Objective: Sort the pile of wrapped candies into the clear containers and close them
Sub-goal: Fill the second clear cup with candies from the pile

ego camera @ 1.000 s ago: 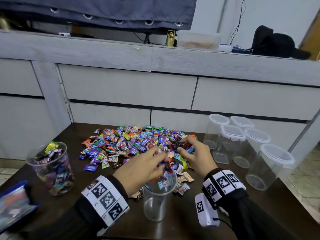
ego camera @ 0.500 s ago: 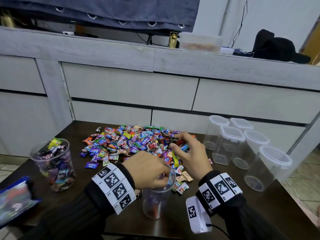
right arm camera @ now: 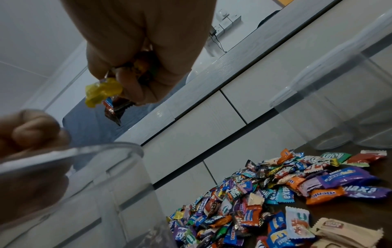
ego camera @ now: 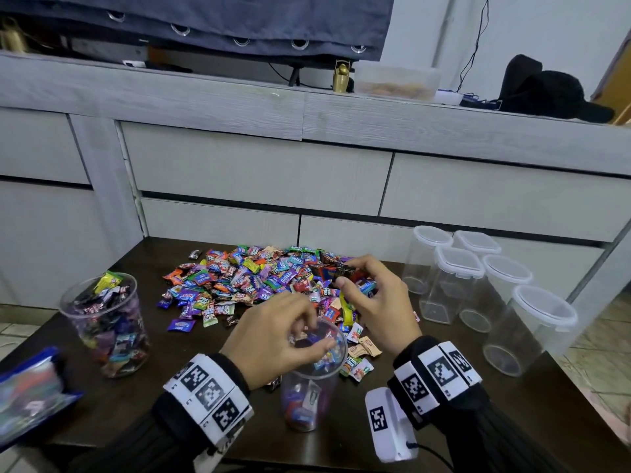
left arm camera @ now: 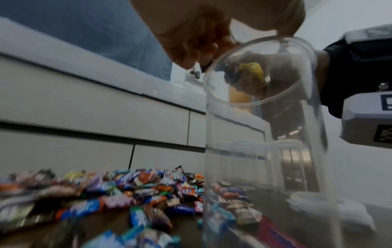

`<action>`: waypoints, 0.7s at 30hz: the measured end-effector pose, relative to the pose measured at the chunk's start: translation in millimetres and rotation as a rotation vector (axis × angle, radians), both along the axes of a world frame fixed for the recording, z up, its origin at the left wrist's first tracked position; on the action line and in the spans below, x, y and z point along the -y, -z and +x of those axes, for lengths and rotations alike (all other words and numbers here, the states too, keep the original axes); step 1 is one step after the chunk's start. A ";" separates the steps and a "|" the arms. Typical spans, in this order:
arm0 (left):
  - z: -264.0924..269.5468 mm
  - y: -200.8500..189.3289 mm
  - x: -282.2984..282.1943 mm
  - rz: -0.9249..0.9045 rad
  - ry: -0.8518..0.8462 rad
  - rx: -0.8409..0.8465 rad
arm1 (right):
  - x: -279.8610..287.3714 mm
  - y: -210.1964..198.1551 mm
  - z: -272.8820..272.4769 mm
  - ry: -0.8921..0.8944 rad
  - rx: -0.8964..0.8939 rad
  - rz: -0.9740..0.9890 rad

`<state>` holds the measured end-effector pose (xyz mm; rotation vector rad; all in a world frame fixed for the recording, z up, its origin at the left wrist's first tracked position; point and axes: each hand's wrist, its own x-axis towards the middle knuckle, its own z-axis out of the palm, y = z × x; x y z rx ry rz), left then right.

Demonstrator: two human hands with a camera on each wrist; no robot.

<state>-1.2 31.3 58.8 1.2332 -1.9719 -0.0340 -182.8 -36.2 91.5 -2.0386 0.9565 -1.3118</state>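
"Relax" and "mentos" wrappers (right arm camera: 324,194) in the candy pile (ego camera: 259,281)

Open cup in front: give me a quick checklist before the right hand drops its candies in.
1. Open cup upright on table: ok.
2. Cup has room: ok, only a few candies at the bottom.
3. Right hand grips candies: ok, several.
4. Right hand over cup mouth: not ok, it is above the pile.
5. Left hand clear of cup mouth: not ok, fingers over the rim.
6. Left hand emptied: cannot tell.
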 end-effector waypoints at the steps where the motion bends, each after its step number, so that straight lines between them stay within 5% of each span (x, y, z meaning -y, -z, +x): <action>1: 2.5 6.8 -2.4 0.017 -0.036 -0.122 | -0.6 0.0 0.3 -0.009 -0.010 -0.013; 7: 7.8 36.1 -6.2 0.285 0.037 -0.563 | -13.1 7.1 5.6 -0.121 -0.145 -0.125; 12: 9.5 39.7 -3.3 0.400 0.205 -0.630 | -23.0 13.5 10.8 -0.247 -0.389 -0.286; 21: 9.5 39.0 -2.9 0.405 0.177 -0.572 | -23.0 2.3 16.4 -0.411 -0.685 -0.339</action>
